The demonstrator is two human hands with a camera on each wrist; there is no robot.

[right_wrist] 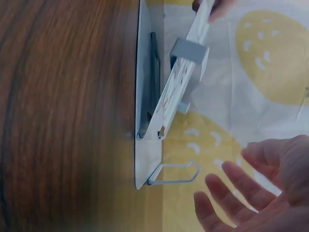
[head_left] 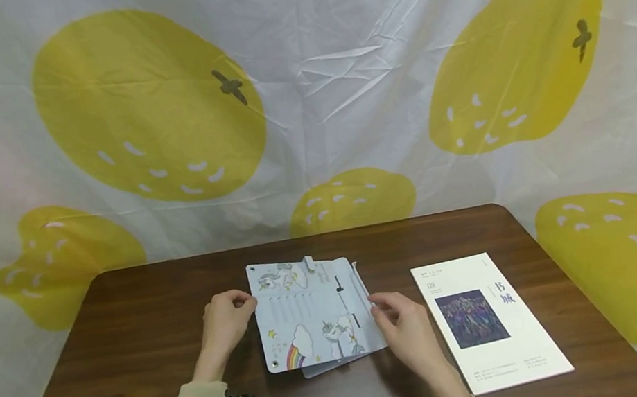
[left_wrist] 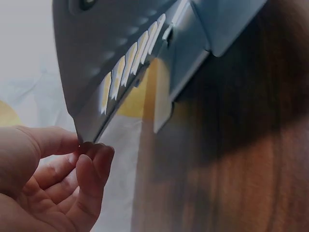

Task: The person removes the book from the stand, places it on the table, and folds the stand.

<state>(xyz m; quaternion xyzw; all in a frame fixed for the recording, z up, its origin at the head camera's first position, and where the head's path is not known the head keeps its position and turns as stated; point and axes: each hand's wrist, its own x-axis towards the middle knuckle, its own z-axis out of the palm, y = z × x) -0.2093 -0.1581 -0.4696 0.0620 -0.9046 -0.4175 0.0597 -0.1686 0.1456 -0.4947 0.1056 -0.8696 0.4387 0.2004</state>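
A pale blue metal book stand printed with unicorns and a rainbow is on the brown table, its slotted panel tilted up off a plate beneath. At its left edge, my left hand pinches the panel between thumb and fingers; the left wrist view shows the grip on the panel's edge. To the right of the stand is my right hand, beside a thin wire arm. In the right wrist view, the fingers of that hand are spread and loosely bent, apart from the bent wire loop.
A white book with a dark picture on its cover lies to the right of my right hand. The wooden table has rounded far corners. Behind it hangs a white curtain with yellow fruit prints.
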